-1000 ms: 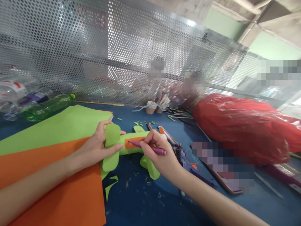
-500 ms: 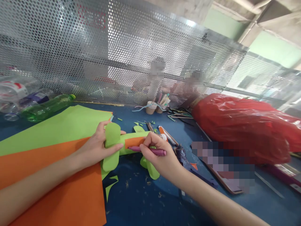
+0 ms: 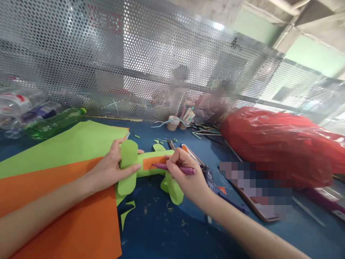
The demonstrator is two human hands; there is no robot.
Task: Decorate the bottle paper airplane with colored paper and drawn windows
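Note:
A green paper model with a tube-like body and rounded flaps lies in front of me. My left hand grips its left end, thumb on the near side beside an upright flap. Along the body runs an orange paper strip. My right hand pinches a purple marker, its tip at the orange strip, where a small dark mark shows. The right fingers hide the body's right end. Several green flaps stick out beyond and below the right hand.
Green and orange paper sheets lie left. Behind are plastic bottles, cups of pens and a perforated metal screen with people beyond. To the right sit a glue gun, a phone-like blurred slab and a red plastic bag.
My right hand and the marker have shifted slightly right and up along the orange strip, uncovering more of it. My left hand and the paper model stay nearly in place.

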